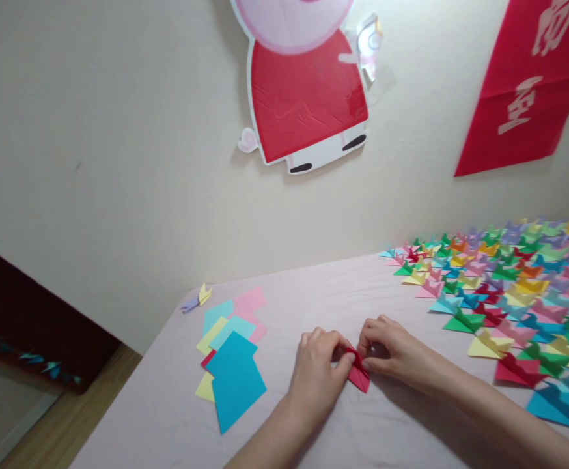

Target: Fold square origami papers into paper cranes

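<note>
A small folded piece of red paper (359,379) lies between my two hands on the pale cloth. My left hand (318,365) pinches its left side between thumb and fingers. From the right, my right hand (387,345) grips its upper right edge, thumb below and fingers curled above. Part of the paper is hidden behind the fingertips. Left of my hands lies a loose pile of coloured paper sheets, with a blue sheet (238,384) on top and a pink sheet (250,299) at the back.
Rows of folded paper cranes (492,342) in many colours fill the right side of the cloth-covered surface (314,436). A yellow crane (204,295) and a purple one sit at the far left corner. A wall with a cartoon cutout (308,98) and red banner (523,91) stands behind.
</note>
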Motion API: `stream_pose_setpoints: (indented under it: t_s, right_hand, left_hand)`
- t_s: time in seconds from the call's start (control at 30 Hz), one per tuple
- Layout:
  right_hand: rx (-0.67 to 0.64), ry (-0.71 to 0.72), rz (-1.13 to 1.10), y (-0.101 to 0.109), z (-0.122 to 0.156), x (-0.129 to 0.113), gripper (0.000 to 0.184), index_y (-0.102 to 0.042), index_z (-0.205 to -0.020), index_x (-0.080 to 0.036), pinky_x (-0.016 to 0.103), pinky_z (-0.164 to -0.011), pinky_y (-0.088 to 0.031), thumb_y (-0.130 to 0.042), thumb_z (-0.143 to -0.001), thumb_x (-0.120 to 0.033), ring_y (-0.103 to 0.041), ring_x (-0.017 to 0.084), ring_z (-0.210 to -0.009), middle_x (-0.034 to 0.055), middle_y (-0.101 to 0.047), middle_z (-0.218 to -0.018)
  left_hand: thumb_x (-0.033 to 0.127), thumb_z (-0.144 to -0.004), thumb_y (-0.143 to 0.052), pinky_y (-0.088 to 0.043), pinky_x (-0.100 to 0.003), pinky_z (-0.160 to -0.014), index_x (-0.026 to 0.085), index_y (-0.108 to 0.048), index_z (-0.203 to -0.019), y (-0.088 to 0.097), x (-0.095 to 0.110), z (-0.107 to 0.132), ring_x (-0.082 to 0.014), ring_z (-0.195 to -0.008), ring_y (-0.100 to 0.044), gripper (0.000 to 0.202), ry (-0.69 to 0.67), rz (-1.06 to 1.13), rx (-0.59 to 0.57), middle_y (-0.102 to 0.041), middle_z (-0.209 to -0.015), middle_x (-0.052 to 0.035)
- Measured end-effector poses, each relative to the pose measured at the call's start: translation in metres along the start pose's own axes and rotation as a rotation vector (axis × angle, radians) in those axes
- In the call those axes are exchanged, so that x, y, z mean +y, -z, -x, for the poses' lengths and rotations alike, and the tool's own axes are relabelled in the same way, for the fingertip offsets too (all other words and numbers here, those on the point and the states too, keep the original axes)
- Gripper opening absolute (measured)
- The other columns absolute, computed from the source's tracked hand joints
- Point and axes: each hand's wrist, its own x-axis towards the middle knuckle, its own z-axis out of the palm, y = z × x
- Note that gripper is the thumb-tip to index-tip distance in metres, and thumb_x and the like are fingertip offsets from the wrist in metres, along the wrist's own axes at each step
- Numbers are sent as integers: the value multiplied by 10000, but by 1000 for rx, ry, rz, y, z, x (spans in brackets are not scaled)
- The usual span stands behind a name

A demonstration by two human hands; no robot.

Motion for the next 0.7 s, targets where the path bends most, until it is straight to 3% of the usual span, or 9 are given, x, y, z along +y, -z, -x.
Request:
stream_pose_setpoints:
  t_s: [0.37,0.47,0.57,0.7]
  right_hand:
    - [62,-66,41,-8,-2,-10,73,-629,-713,-227,364,-788,-384,-651,-776,-197,-534,231,-878,21,-651,-844]
    - [64,-66,39,-9,-2,-10,76,-625,-720,-220,367,-799,-382,-658,-783,-194,-532,228,-885,20,-648,-846]
    - [79,-58,34,-12,-2,-7,102,-625,-720,-218,368,-799,-387,-662,-810,-248,-534,226,-877,24,-651,-847]
    - [88,-47,26,-12,-3,-3,116,-642,-725,-227,372,-800,-389,-668,-820,-290,-535,229,-879,25,-660,-850]
  left_hand:
    - [215,-916,-577,-381,-325,-795,233,-661,-813,-5,-6,0,-197,-862,-553,134,80,125,31,-648,-846,11]
    - [255,-962,-520,-377,-330,-804,235,-657,-810,-3,-3,-1,-194,-854,-556,206,51,119,7,-650,-837,12]
    - [296,-941,-575,-376,-331,-809,238,-649,-844,-1,-2,-2,-193,-861,-554,135,-2,87,-5,-655,-850,20]
    - [240,-898,-632,-376,-326,-797,225,-620,-789,-4,-3,-3,-192,-855,-540,110,-36,19,2,-636,-820,22]
